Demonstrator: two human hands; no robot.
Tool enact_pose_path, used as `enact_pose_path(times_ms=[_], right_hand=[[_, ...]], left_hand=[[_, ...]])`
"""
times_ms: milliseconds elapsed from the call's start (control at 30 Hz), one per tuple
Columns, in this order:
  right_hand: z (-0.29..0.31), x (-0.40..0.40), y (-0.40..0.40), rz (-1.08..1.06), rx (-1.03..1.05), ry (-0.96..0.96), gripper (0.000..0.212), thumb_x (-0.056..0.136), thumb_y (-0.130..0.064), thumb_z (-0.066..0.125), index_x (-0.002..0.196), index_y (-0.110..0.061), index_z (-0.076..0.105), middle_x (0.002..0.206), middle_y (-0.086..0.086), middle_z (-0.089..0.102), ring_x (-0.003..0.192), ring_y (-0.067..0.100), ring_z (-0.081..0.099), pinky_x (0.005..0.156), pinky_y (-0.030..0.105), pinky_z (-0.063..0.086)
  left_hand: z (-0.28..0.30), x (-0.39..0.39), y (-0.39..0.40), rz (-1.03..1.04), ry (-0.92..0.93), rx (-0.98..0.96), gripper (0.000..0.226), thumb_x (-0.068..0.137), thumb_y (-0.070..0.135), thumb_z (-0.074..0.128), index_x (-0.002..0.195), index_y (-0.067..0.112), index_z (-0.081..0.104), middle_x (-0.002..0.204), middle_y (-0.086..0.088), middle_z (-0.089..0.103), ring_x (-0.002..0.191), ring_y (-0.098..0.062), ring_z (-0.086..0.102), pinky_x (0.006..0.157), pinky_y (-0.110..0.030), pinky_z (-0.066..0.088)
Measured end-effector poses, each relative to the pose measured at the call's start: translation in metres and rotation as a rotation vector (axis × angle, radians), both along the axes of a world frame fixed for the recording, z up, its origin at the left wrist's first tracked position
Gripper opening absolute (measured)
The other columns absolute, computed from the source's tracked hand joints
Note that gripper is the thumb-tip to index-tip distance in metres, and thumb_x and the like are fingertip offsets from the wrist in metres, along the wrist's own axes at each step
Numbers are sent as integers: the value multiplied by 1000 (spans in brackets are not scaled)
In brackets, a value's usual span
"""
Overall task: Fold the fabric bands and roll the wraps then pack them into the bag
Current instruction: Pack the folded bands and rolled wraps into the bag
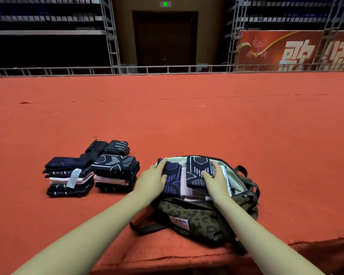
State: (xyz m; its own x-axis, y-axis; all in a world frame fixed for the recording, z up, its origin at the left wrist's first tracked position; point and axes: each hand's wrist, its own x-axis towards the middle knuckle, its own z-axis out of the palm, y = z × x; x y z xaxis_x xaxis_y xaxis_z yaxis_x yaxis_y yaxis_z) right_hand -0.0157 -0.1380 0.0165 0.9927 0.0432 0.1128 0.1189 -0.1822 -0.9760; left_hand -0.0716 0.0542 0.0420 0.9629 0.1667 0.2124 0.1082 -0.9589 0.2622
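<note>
Open bag (pixel 197 221), leopard-print, laid on the red table (pixel 187 120); mouth turned upward and away from the person. Two folded bands are held at the mouth: a purple-lined band (pixel 172 178) pinched by the left hand (pixel 152 180), thumb on top, and a white-lined band (pixel 198 171) gripped by the right hand (pixel 215 176), fingers curled over its right edge. Both bands are set with their long axes running front to back, side by side (pale pieces are seen beneath them). Two stacks of folded bands (pixel 91 175) and dark rolled wraps (pixel 107 147) are left outside the bag, well to the left, nearer the left hand.
</note>
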Motion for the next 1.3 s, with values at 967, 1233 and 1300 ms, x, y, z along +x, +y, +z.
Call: enact_pose_path(times_ms=[967,1233,1300], right_hand=[[46,-4,9,90,-893,-391,56,87,-42,59,136,-17,48,130,4,50,126,22,34,104,34,31],[99,-1,148,485,-639,-405,27,93,-25,54,112,-14,68,116,-1,67,109,14,58,93,27,43],[94,4,181,536,-721,-399,30,92,-28,54,114,-13,67,119,2,65,112,19,58,94,29,44]], left_hand=[[17,-32,51,-147,-319,-224,40,91,24,54,130,29,53,101,7,48,96,-12,52,81,-25,40],[30,-60,146,248,-465,-421,34,87,9,53,118,20,61,98,-4,56,86,-17,54,85,-31,42],[13,-66,165,345,-334,-437,37,87,16,54,123,22,58,100,-2,55,96,-21,56,90,-35,44]])
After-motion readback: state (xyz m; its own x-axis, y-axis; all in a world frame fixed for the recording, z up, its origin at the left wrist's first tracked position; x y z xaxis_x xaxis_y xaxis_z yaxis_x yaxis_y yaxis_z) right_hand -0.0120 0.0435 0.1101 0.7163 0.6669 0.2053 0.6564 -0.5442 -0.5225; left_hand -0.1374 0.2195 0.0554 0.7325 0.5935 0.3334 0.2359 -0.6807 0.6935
